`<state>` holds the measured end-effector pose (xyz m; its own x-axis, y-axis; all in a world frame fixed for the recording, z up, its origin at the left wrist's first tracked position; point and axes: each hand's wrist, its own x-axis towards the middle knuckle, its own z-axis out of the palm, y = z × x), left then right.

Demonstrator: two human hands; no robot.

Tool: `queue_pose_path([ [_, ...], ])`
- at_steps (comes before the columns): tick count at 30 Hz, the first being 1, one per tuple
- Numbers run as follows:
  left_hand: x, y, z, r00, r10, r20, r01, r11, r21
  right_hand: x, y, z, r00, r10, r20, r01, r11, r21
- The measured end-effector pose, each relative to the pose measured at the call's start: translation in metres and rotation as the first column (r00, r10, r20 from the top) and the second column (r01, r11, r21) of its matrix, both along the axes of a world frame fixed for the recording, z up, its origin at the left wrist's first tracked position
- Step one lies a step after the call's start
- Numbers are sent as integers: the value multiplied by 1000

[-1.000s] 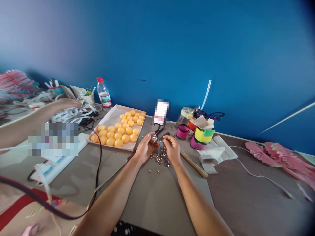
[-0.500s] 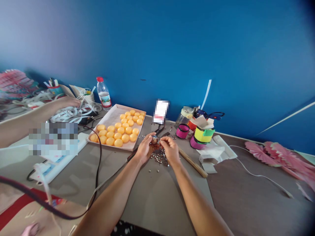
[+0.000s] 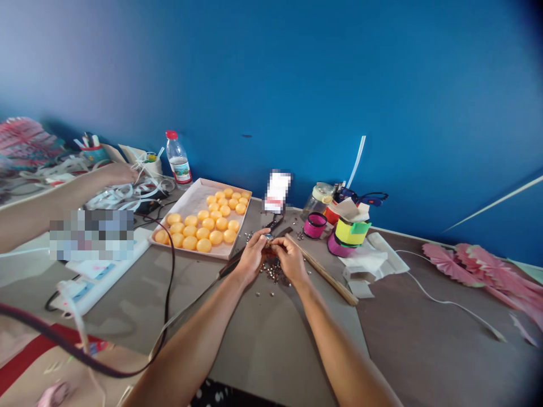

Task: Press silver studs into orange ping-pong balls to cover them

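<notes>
My left hand (image 3: 251, 259) and my right hand (image 3: 289, 258) meet over a heap of small silver metal pieces (image 3: 274, 273) on the grey table (image 3: 263, 333). The left hand's fingers curl round a small round shiny ball, now almost hidden between the two hands. The right hand's fingertips are pinched together against it, and what they hold is too small to make out. A shallow tray (image 3: 190, 204) of several orange half-balls (image 3: 202, 226) lies just left of my hands.
A wooden stick (image 3: 327, 277) lies right of my hands, with coloured tape rolls (image 3: 348, 233), a jar (image 3: 317, 199) and a water bottle (image 3: 179, 162) behind. A black cable (image 3: 169, 282) crosses the left. Another person's arm (image 3: 63, 198) reaches over white strips. Pink paper fans (image 3: 483, 271) lie far right.
My hands have come together: the right hand's pinch moved left onto the ball in the left hand, and both shifted slightly away from me. The ball is now mostly covered.
</notes>
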<state>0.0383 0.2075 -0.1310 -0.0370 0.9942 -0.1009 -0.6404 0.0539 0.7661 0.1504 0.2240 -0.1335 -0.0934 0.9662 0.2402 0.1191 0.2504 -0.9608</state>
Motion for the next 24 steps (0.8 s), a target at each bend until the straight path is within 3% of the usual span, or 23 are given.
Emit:
queue_pose_path([
  [9, 0, 4, -13, 962, 108, -252, -88, 992, 90, -1, -1, -2, 998, -5, -58, -1, 995, -103],
  [17, -1, 0, -6, 859, 170, -484, -83, 977, 195, 1, 1, -2, 995, -17, -94, 2, 987, -158],
  [20, 1, -1, -5, 846, 207, -492, -108, 969, 223, -2, 1, -6, 991, -47, -125, 23, 982, -187],
  [24, 1, 0, -5, 962, 76, -262, -50, 993, 104, 1, 5, -9, 980, -20, -198, -17, 983, -181],
])
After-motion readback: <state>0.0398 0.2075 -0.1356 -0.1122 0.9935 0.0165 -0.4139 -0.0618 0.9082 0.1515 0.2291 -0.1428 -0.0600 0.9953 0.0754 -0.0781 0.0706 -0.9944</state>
